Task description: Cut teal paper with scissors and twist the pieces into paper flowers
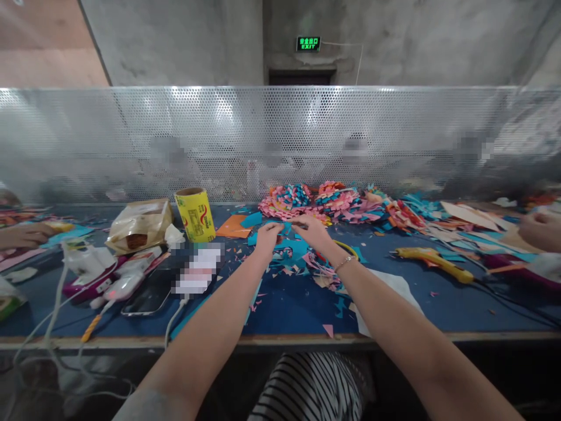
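My left hand [267, 238] and my right hand [312, 230] are close together over the middle of the table. Both are pinched on a small piece of blue paper [286, 228] between them; its exact shape is too small to make out. More cut blue paper [291, 250] lies under the hands, among pink and blue scraps. Just behind are fringed paper flowers [287, 202] in pink, blue and orange. Orange paper [234, 227] rests left of my left hand. Thin pink strips [324, 270] lie below my right wrist, partly covered by my forearm.
A yellow cardboard tube [193, 215], a plastic-wrapped package [141, 225], a phone [199, 270] and a purple power strip [94, 282] with cables stand left. On the right lies a yellow glue gun [433, 262]. A perforated metal screen [219, 140] rises behind. Other people's hands [24, 235] show at both sides.
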`<state>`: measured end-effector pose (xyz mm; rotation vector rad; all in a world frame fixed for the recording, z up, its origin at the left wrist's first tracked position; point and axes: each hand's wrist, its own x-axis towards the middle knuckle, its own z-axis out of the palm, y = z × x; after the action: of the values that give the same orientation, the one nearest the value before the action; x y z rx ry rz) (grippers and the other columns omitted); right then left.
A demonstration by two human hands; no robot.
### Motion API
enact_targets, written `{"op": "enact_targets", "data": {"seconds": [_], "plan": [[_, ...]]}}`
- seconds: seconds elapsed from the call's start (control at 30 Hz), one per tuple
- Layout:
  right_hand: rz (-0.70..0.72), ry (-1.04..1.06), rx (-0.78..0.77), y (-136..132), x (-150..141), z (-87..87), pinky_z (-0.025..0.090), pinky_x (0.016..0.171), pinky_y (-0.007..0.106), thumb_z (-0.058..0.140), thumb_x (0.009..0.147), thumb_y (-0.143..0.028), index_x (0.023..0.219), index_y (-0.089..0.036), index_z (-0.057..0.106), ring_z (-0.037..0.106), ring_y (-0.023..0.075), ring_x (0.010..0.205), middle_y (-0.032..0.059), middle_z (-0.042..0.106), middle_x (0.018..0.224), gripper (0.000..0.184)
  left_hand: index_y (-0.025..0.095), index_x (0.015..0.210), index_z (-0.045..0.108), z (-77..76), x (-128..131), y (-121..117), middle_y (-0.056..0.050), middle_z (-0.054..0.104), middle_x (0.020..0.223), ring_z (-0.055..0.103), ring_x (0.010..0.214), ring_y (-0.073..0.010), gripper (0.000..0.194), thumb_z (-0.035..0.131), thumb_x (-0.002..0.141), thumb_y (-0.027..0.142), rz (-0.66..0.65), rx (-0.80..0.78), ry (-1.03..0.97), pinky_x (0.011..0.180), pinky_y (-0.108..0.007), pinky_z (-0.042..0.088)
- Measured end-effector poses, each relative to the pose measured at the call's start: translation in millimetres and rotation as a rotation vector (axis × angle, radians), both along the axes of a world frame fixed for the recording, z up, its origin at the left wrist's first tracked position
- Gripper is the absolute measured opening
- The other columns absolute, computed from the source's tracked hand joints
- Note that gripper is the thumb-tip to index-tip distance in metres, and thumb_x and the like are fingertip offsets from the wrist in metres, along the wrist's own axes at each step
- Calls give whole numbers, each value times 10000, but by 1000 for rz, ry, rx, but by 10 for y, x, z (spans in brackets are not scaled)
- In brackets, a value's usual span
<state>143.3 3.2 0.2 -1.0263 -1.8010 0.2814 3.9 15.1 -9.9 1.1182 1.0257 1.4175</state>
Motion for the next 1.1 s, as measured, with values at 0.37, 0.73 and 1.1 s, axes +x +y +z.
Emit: {"op": "enact_targets", "data": {"seconds": [0.37, 0.73, 1.1], "plan": [[-1, -17, 19, -3, -5, 0, 481, 779, 307, 539, 749, -190, 899, -205, 684, 612, 178, 884, 58, 675, 957, 208, 161, 517, 513, 72, 20, -110, 58, 452, 435, 351, 359, -41, 144, 630, 558, 233, -16, 36, -122, 395, -203, 251], [-23, 1, 33, -27, -10, 15, 490, 759, 301, 532, 745, -167, 900, -193, 688, 623, 174, 858, 64, 686, 934, 222, 154, 596, 559, 29, 65, -83, 21, 554, 506, 385, 388, -54, 142, 621, 618, 280, -22, 75, -76, 425, -208, 309], [2, 150, 8, 82, 3, -47, 504, 713, 307, 569, 711, -228, 845, -171, 659, 632, 172, 768, 51, 683, 832, 171, 154, 699, 570, 15, 73, -93, 44, 523, 532, 411, 396, -48, 141, 605, 692, 290, -37, 115, 49, 424, -193, 323]]}}
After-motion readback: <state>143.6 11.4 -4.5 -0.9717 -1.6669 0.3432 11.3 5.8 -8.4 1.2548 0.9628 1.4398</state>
